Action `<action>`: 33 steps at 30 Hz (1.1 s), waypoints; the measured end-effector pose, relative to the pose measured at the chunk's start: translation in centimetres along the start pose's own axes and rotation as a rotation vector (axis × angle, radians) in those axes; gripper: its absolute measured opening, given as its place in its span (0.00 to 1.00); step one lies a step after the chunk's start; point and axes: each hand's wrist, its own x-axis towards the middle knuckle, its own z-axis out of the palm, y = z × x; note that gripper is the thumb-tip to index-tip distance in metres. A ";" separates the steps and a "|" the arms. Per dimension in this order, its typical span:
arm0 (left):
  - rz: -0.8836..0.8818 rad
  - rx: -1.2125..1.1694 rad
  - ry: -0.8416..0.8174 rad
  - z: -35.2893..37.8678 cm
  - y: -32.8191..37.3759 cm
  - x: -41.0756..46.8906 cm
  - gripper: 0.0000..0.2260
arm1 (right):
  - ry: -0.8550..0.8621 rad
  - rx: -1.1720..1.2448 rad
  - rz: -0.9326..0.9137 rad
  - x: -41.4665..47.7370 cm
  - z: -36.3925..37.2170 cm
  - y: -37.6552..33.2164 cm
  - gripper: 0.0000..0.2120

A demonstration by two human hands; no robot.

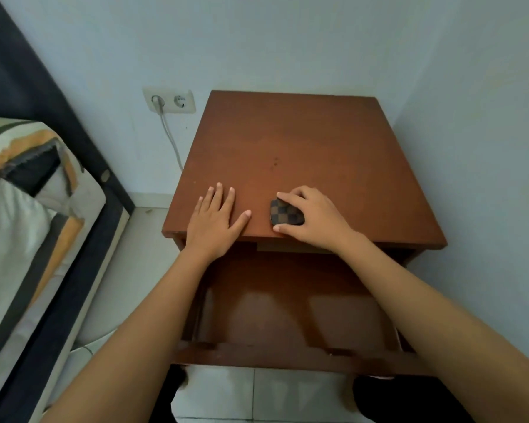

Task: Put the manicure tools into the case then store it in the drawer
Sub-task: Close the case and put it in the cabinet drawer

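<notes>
A small brown checkered case (283,212) lies closed on the top of a brown wooden nightstand (303,148), near its front edge. My right hand (312,218) covers the case's right side, with fingers and thumb curled around it. My left hand (216,218) rests flat on the tabletop to the left of the case, fingers spread, holding nothing. Below the top, the drawer (287,306) stands pulled out towards me, and its inside looks bare. No loose manicure tools show anywhere.
A bed with a patterned pillow (22,178) and a dark frame runs along the left. A wall socket (169,101) with a white cable plugged in sits left of the nightstand. White walls close in behind and to the right. Pale floor tiles (257,395) lie below the drawer.
</notes>
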 end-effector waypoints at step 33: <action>0.157 -0.423 0.167 1.2 4.8 -18.4 0.17 | 0.086 0.385 0.132 -20.0 2.8 -4.1 0.14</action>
